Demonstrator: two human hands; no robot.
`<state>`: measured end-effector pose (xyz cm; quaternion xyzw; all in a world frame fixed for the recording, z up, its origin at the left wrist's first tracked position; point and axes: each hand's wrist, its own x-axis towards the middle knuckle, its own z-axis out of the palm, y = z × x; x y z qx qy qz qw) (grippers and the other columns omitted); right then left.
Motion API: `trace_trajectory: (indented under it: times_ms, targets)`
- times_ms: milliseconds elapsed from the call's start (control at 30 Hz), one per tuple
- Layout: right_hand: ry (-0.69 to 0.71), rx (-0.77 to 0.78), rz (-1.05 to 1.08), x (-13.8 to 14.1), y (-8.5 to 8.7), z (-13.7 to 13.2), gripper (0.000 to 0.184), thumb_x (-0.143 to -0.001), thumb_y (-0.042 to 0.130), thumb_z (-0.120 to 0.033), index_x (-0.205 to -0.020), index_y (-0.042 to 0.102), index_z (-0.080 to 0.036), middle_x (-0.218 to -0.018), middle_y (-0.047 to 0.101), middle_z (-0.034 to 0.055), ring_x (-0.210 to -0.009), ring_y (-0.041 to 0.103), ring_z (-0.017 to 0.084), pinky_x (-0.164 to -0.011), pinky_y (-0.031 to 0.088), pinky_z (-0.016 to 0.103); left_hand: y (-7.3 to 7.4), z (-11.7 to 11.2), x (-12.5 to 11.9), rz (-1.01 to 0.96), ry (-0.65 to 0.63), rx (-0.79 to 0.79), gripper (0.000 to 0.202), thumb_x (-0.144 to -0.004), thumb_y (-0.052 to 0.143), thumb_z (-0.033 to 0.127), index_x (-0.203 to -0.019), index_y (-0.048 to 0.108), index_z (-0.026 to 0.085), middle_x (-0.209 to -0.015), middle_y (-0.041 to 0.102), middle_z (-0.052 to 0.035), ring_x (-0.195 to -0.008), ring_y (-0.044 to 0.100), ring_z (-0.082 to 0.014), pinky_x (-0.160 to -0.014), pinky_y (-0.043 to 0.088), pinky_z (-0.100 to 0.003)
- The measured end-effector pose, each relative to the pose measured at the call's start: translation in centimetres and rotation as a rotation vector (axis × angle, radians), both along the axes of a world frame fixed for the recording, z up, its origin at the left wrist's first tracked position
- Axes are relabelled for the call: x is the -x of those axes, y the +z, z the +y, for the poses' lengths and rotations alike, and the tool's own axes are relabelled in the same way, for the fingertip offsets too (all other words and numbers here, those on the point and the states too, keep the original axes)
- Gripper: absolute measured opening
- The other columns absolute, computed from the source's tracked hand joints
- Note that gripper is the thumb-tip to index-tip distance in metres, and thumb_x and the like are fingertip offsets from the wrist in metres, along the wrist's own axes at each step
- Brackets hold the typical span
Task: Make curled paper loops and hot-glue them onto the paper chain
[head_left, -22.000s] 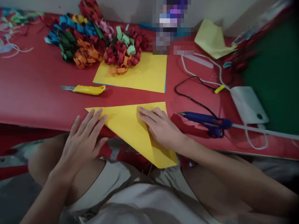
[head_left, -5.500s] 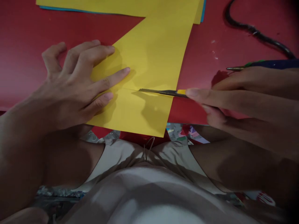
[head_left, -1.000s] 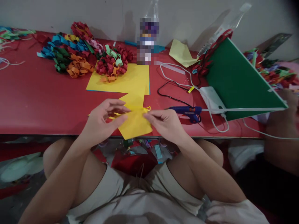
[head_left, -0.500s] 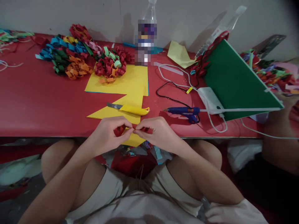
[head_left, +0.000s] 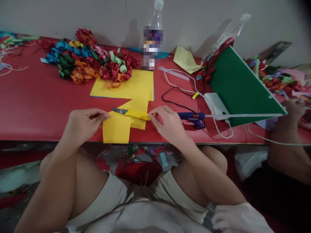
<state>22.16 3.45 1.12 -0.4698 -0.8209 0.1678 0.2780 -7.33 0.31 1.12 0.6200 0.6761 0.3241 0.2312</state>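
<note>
My left hand (head_left: 84, 124) pinches the upper left corner of a small yellow paper piece (head_left: 116, 128), which hangs at the table's front edge. A yellow utility knife (head_left: 137, 115) lies with its grey blade to the left. Its right end is between the thumb and fingers of my right hand (head_left: 166, 121), which is closed on it. Beneath the knife, a larger cut yellow sheet (head_left: 139, 103) rests on the table, partly covered by the small piece.
Right of my hand lies a blue glue gun (head_left: 191, 116) near a white power bank (head_left: 215, 103) and a leaning green board (head_left: 243, 87). Paper chains (head_left: 82, 71), a bottle (head_left: 156, 19) and yellow sheets (head_left: 143, 81) stand behind. Another person's hand (head_left: 293, 108) is at far right.
My hands have moved apart. The left went left with the small yellow paper; the right let go of the paper, moved up and right, and took hold of the knife's end.
</note>
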Motion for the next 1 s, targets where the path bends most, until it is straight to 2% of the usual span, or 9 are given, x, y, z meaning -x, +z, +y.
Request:
trace_trajectory:
  times_ms: [67, 167, 300, 433, 500, 600, 667, 833, 1000]
  targets:
    - [0.047, -0.141, -0.132, 1.3, -1.3, 0.6, 0.026, -0.098, 0.059, -0.032, -0.118, 0.067, -0.017, -0.118, 0.071, 0.0145, -0.113, 0.061, 0.029, -0.092, 0.046, 0.043, -0.7, 0.8, 0.3, 0.032, 0.073, -0.003, 0.030, -0.087, 0.065, 0.050, -0.085, 0.079, 0.023, -0.068, 0.072, -0.0017, -0.060, 0.062, -0.0181, -0.056, 0.043, -0.029]
    - [0.114, -0.144, -0.235, 2.8, -2.5, 1.1, 0.027, -0.097, 0.058, -0.024, -0.122, 0.064, -0.015, -0.119, 0.068, 0.0162, -0.112, 0.058, 0.031, -0.094, 0.047, 0.046, -1.0, 1.3, 0.3, 0.154, 0.041, -0.101, 0.028, -0.089, 0.063, 0.048, -0.086, 0.078, 0.025, -0.080, 0.075, -0.0051, -0.071, 0.066, -0.0225, -0.069, 0.048, -0.034]
    - [0.010, -0.206, -0.131, 1.6, -1.5, 0.8, 0.024, -0.097, 0.051, -0.017, -0.118, 0.062, -0.012, -0.112, 0.065, 0.0173, -0.110, 0.057, 0.030, -0.098, 0.048, 0.046, -0.3, 0.1, -0.5, 0.349, 0.009, -0.246, 0.044, -0.092, 0.063, 0.049, -0.128, 0.068, 0.025, -0.117, 0.068, -0.0138, -0.110, 0.064, -0.0329, -0.096, 0.050, -0.046]
    - [-0.156, -0.268, -0.065, -1.3, 0.6, -0.1, 0.026, -0.092, 0.054, -0.017, -0.118, 0.056, -0.015, -0.111, 0.062, 0.0165, -0.105, 0.060, 0.031, -0.092, 0.051, 0.046, -0.7, -1.9, -1.8, 0.440, -0.396, -0.165, 0.068, -0.088, 0.066, 0.056, -0.146, 0.053, 0.024, -0.148, 0.053, -0.0152, -0.138, 0.049, -0.0385, -0.113, 0.041, -0.056]
    - [-0.154, -0.258, -0.086, -2.4, 1.2, -0.3, 0.028, -0.089, 0.056, -0.017, -0.116, 0.054, -0.017, -0.110, 0.063, 0.0152, -0.103, 0.062, 0.031, -0.089, 0.051, 0.046, -1.4, -2.6, -1.8, 0.416, -0.527, -0.113, 0.062, -0.093, 0.061, 0.052, -0.148, 0.051, 0.026, -0.155, 0.048, -0.0114, -0.144, 0.044, -0.0363, -0.119, 0.037, -0.058]
    - [-0.060, -0.199, -0.138, -3.2, 1.7, -0.4, 0.028, -0.087, 0.056, -0.017, -0.115, 0.052, -0.020, -0.109, 0.065, 0.0129, -0.101, 0.064, 0.030, -0.088, 0.050, 0.044, -2.5, -3.6, -0.6, 0.334, -0.619, -0.095, 0.047, -0.101, 0.051, 0.035, -0.147, 0.053, 0.030, -0.152, 0.053, -0.0038, -0.143, 0.047, -0.0289, -0.122, 0.037, -0.051]
    - [0.036, -0.148, -0.164, -3.6, 1.9, -0.5, 0.028, -0.087, 0.057, -0.016, -0.114, 0.052, -0.021, -0.108, 0.065, 0.0108, -0.100, 0.065, 0.028, -0.087, 0.050, 0.041, -2.8, -4.1, 0.4, 0.314, -0.611, -0.116, 0.045, -0.100, 0.050, 0.027, -0.145, 0.055, 0.033, -0.148, 0.057, 0.0002, -0.137, 0.055, -0.0267, -0.120, 0.043, -0.046]
    - [0.196, -0.059, -0.257, -4.0, 1.8, -0.4, 0.031, -0.084, 0.057, -0.013, -0.113, 0.052, -0.022, -0.105, 0.065, 0.0083, -0.094, 0.065, 0.025, -0.084, 0.050, 0.039, -2.3, -4.8, 1.1, 0.387, -0.294, -0.311, 0.033, -0.098, 0.057, 0.026, -0.129, 0.067, 0.032, -0.124, 0.073, 0.0069, -0.106, 0.074, -0.0205, -0.097, 0.062, -0.035]
    - [0.261, 0.001, -0.312, -2.9, 0.7, -0.4, 0.028, -0.085, 0.055, -0.012, -0.111, 0.052, -0.021, -0.107, 0.065, 0.0085, -0.096, 0.065, 0.026, -0.088, 0.049, 0.041, -1.2, -5.1, 0.7, 0.387, -0.252, -0.355, 0.027, -0.097, 0.057, 0.020, -0.120, 0.069, 0.027, -0.119, 0.075, 0.0065, -0.099, 0.076, -0.0148, -0.084, 0.063, -0.027]
